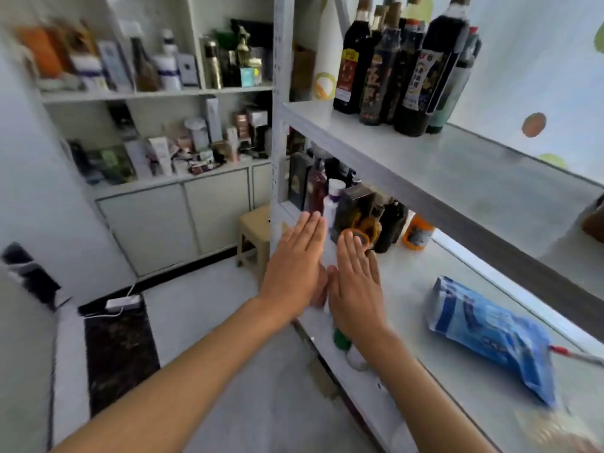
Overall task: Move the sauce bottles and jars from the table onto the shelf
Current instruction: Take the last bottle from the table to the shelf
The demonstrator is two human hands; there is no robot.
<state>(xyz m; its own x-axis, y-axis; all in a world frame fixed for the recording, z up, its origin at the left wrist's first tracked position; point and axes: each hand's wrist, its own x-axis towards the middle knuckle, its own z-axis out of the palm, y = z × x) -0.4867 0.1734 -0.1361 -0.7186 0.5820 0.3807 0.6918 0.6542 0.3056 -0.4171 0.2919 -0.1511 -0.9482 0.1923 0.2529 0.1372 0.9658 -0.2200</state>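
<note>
Both my hands reach forward side by side with straight fingers, palms down. My left hand [295, 266] hovers at the front edge of the lower shelf board [425, 322]; my right hand [356, 282] lies over that board. Neither holds anything. Under my right wrist part of a small green-and-white bottle [343, 341] shows. Past my fingertips stand several dark bottles and boxes [359, 214] and an orange-capped jar [418, 232]. On the upper shelf board [457, 165] stands a group of tall dark sauce bottles [405, 70].
A blue plastic bag [493, 335] lies on the lower shelf to the right. A white wall cabinet [157, 103] full of boxes and bottles fills the left background. A beige stool [253, 237] stands on the floor by the shelf post, and a power strip [122, 302] lies on a dark mat.
</note>
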